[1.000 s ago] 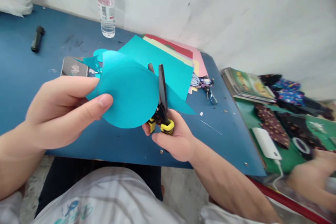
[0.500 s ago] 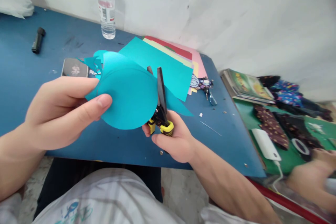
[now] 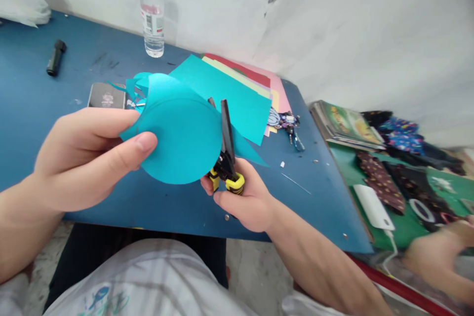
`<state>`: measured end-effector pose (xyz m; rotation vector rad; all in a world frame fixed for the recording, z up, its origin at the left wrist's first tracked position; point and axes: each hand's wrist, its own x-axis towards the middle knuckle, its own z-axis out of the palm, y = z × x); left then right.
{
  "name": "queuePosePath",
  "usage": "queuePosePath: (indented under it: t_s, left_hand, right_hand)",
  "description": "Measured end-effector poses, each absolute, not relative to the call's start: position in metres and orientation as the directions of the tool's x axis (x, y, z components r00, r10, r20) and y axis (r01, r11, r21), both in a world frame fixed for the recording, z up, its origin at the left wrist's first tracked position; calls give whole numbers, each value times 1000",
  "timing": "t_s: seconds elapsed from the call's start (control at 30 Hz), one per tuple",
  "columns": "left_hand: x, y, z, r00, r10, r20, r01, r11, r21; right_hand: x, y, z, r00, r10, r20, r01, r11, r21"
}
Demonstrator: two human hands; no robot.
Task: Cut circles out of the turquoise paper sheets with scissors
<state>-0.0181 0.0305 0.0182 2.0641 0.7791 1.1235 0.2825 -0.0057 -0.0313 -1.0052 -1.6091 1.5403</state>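
Observation:
Between thumb and fingers, my left hand (image 3: 92, 158) pinches a turquoise sheet of paper (image 3: 181, 140) whose lower edge is cut in a round curve. A faint curved line runs across its upper part. My right hand (image 3: 248, 197) grips black scissors with yellow-trimmed handles (image 3: 227, 153). Their blades point up and stand apart at the paper's right edge. Behind the blades a pointed strip of the same paper sticks out to the right. The fingers behind the paper are partly hidden.
Coloured sheets (image 3: 229, 96) lie fanned on the blue table (image 3: 155, 215). A water bottle (image 3: 153, 29), a black flashlight-like cylinder (image 3: 56, 58), a metal tin (image 3: 105, 95) and keys (image 3: 294, 131) are around. On the green table to the right lies a white power bank (image 3: 374, 206), near another person's blurred hand (image 3: 437, 256).
The view has shifted slightly. The pointed strip behind the blades shows a little less, and the scissor blades have tilted slightly. Both hands keep their hold. The other person's hand has moved a bit.

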Motion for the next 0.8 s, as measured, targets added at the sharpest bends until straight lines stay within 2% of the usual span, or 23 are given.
queuePosePath:
  t_s: [0.23, 0.8]
  left_hand:
    - [-14, 30, 20, 435, 778, 452, 169, -564, 808]
    - [-14, 29, 19, 429, 776, 463, 158, -569, 807]
  right_hand:
    - [284, -5, -31, -475, 878, -59, 60, -34, -998]
    - [284, -4, -31, -481, 872, -92, 45, -80, -996]
